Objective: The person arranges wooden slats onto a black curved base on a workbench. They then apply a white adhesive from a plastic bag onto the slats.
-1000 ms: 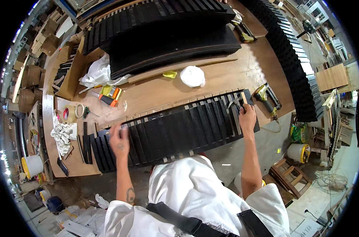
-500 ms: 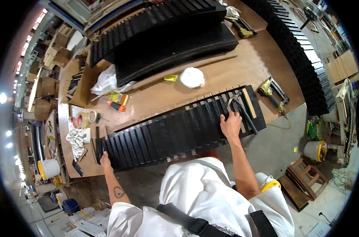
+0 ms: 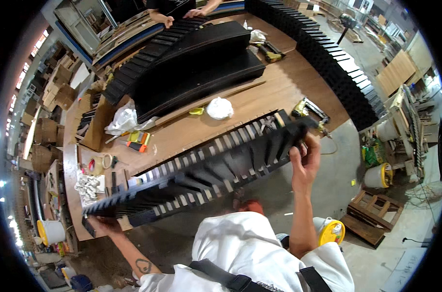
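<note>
A long black slatted panel (image 3: 216, 170) is tilted up off the workbench, with my hands at its two ends. My left hand (image 3: 106, 225) is closed round the left end, its fingers partly hidden beneath. At the right end, my right hand (image 3: 306, 158) grips the edge, thumb toward me. Under and behind the panel lies another long black piece with pale blocks (image 3: 223, 142) in a row along it. Motion blurs the raised panel.
Behind stand black padded-looking slabs (image 3: 201, 82), a wooden strip (image 3: 209, 103) and a white round bundle (image 3: 220, 108). A nail gun (image 3: 311, 111) lies at right. Tape rolls (image 3: 106, 160) and an orange-tipped tool (image 3: 136, 146) sit at left. Across the bench, another person's hands (image 3: 168, 22) touch a slatted panel.
The slatted panel has been lifted and tipped, uncovering the row of pale blocks. My right hand has moved to its right end; my left hand has shifted left and lower. The far person's hands came into view.
</note>
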The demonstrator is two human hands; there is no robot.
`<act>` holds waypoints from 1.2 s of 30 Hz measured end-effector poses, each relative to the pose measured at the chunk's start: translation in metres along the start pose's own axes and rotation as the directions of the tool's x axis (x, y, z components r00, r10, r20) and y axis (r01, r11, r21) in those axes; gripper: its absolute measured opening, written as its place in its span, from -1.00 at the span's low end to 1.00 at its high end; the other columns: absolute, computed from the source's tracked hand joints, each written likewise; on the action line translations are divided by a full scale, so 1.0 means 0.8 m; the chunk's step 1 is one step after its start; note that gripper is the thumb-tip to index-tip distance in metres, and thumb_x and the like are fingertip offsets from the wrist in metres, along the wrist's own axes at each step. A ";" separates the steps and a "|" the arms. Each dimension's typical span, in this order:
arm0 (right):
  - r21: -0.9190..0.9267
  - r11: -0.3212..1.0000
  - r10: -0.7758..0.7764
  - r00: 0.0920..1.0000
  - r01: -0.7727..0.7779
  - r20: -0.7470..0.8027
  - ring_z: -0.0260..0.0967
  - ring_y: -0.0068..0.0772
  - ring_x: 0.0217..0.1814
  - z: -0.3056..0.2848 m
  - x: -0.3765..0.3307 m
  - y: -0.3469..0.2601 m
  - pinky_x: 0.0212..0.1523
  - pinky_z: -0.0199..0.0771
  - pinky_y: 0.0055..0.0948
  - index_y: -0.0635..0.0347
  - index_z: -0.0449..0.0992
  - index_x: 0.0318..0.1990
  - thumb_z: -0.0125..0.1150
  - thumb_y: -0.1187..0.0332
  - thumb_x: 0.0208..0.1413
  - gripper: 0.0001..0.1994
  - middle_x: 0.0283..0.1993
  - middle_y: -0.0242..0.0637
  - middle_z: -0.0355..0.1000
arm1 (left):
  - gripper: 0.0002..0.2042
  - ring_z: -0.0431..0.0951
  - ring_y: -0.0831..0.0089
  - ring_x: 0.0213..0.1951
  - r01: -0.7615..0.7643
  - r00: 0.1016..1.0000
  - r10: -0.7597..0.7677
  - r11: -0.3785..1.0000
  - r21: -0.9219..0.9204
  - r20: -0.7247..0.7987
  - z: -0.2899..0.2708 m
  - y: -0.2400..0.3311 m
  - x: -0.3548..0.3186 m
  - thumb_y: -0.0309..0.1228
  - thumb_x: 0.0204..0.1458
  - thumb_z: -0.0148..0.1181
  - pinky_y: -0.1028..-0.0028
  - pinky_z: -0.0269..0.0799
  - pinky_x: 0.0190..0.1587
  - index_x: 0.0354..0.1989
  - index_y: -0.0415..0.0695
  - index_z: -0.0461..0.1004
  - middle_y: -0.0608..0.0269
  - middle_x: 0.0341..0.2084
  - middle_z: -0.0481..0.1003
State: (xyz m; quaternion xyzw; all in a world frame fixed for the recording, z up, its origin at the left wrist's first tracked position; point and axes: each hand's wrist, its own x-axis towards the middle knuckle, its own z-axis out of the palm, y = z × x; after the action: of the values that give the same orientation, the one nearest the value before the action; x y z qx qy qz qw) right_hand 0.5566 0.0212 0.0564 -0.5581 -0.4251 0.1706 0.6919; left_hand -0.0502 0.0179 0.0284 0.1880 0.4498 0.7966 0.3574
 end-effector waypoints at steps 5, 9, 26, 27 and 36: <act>0.591 0.778 -0.231 0.972 0.215 -0.048 0.25 -0.28 0.28 -0.032 -0.008 -0.071 0.26 0.33 -0.33 0.06 0.30 0.26 0.34 0.30 0.08 -0.43 0.31 -0.14 0.24 | -0.52 0.37 0.30 0.10 -0.066 0.900 0.228 0.914 -0.401 0.371 0.060 0.048 -0.019 -0.05 0.31 -0.17 0.29 0.28 0.20 0.13 -0.23 0.35 0.14 0.09 0.36; 0.649 0.689 -0.270 0.945 0.323 -0.184 0.23 -0.21 0.32 -0.092 -0.034 -0.092 0.26 0.40 -0.25 -0.02 0.31 0.28 0.33 0.30 0.07 -0.42 0.33 -0.11 0.22 | -0.47 0.32 0.27 0.14 0.124 0.774 0.231 0.858 -0.498 0.590 0.143 0.009 -0.020 0.00 0.29 -0.19 0.25 0.23 0.23 0.17 -0.24 0.29 0.11 0.14 0.30; 0.257 0.673 -0.448 0.658 0.694 -0.605 0.11 -0.07 0.42 -0.372 -0.064 -0.160 0.36 0.24 -0.02 0.03 0.26 0.30 0.07 0.15 0.26 -0.51 0.37 0.00 0.15 | -0.23 0.09 0.15 0.34 0.661 0.303 0.161 0.675 -0.329 0.939 0.530 -0.192 -0.207 0.20 0.23 -0.28 0.10 0.01 0.36 0.35 -0.28 0.04 -0.01 0.34 0.06; 0.241 0.677 -0.445 0.647 0.696 -0.619 0.12 -0.07 0.41 -0.395 -0.062 -0.165 0.36 0.24 -0.03 0.05 0.25 0.30 0.06 0.15 0.27 -0.51 0.37 0.01 0.15 | -0.21 0.08 0.15 0.35 0.682 0.274 0.150 0.666 -0.302 0.950 0.553 -0.204 -0.230 0.21 0.22 -0.29 0.09 -0.01 0.37 0.36 -0.28 0.03 -0.02 0.35 0.05; 0.266 0.642 -0.464 0.641 0.719 -0.612 0.17 -0.05 0.37 -0.525 0.003 -0.202 0.36 0.22 -0.07 0.22 0.19 0.32 0.02 0.17 0.29 -0.48 0.35 0.07 0.17 | -0.08 -0.01 0.09 0.41 0.787 -0.001 -0.209 0.603 0.130 0.978 0.668 -0.272 -0.409 0.30 0.18 -0.29 0.16 -0.14 0.42 0.43 -0.28 -0.16 -0.05 0.43 -0.08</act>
State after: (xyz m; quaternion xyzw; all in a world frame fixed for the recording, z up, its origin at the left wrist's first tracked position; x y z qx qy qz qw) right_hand 0.8468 -0.2922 0.1986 -0.2098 -0.3414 -0.1209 0.9082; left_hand 0.5896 0.1611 0.1304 0.3485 -0.0367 0.3906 0.8512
